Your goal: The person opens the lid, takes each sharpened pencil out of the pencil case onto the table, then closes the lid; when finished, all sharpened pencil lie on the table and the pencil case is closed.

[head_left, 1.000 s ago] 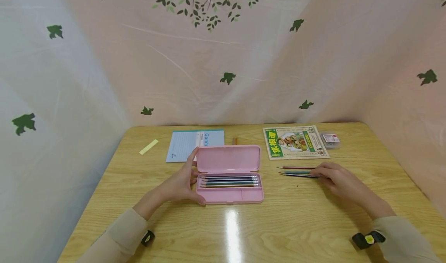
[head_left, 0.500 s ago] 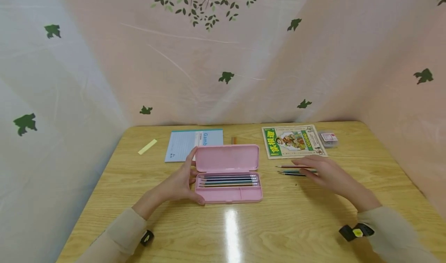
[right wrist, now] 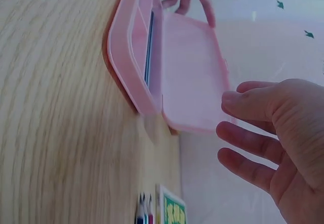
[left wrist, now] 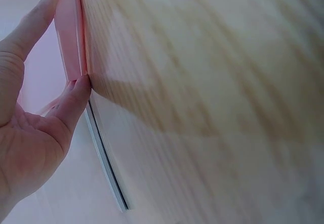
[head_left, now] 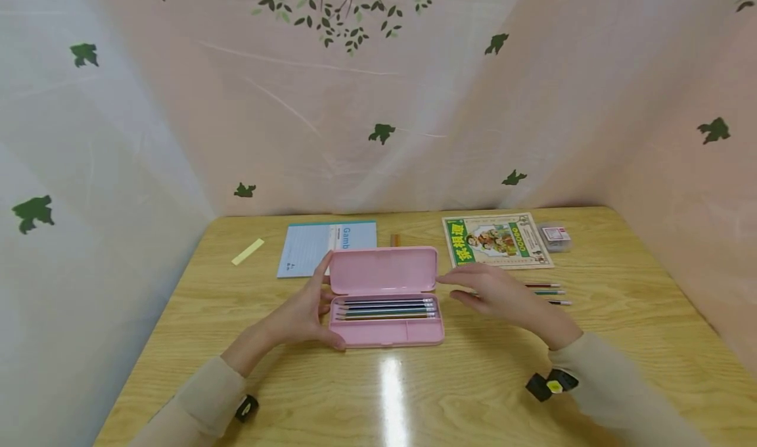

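Note:
A pink pencil case (head_left: 369, 332) lies with its lid (head_left: 383, 269) raised; several pencils (head_left: 387, 308) fill its back compartment. My left hand (head_left: 298, 312) holds the case's left end, thumb at the front corner and index finger up by the lid. In the left wrist view, fingertips (left wrist: 81, 85) of the left hand touch the case's edge. My right hand (head_left: 503, 296) hovers beside the case's right end, fingers relaxed and holding nothing. The right wrist view shows these fingers (right wrist: 248, 135) apart, overlapping the lid's corner. Three pencils (head_left: 547, 292) lie partly hidden behind the right hand.
A blue notebook (head_left: 307, 246) lies behind the case, with a small orange-brown object (head_left: 395, 240) beside it. An illustrated booklet (head_left: 493, 240) and a small clear box (head_left: 554, 235) are at the back right. A yellow strip (head_left: 248, 252) is at the left. Fabric walls (head_left: 296, 138) border the table.
My right hand has moved left, off the three loose pencils and over to the case's right end. Those pencils stay on the table. My left hand keeps its hold on the case.

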Demonstrator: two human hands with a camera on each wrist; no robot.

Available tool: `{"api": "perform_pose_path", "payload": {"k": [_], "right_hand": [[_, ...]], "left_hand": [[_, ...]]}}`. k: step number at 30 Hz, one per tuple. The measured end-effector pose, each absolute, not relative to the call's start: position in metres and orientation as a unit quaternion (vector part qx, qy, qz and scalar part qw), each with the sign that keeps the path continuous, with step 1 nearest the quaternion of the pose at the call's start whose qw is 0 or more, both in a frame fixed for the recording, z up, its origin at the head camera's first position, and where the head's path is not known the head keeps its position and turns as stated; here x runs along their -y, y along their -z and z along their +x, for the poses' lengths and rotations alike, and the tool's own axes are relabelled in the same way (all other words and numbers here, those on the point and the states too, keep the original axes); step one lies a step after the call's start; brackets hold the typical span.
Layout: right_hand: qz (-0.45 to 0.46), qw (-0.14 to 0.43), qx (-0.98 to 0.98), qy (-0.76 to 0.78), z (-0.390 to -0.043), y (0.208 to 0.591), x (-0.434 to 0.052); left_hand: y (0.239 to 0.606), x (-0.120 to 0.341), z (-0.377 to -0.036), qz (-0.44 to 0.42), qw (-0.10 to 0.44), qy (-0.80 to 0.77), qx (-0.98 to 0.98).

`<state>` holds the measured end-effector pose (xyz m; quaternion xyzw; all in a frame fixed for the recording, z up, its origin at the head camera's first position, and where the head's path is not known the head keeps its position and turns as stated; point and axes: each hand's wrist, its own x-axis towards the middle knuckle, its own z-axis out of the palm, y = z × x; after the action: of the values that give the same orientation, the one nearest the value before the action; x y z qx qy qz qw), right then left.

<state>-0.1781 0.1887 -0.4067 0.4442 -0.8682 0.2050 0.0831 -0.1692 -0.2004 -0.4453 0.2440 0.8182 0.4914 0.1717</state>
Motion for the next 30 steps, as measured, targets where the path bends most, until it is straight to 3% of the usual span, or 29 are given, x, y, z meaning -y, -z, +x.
{"api": "perform_pose_path", "payload": {"k": [10,30], "right_hand": [[0.476,0.042,0.855,-0.202,-0.185,0.423,-0.150],[0.426,-0.008,0.886,-0.182,-0.183,0.442,-0.119]], "left_hand": [[0.444,0.200,-0.169,0.234,0.173,-0.481,-0.827],[0.445,0.200,-0.170,0.240,0.174,-0.488,-0.821]]}}
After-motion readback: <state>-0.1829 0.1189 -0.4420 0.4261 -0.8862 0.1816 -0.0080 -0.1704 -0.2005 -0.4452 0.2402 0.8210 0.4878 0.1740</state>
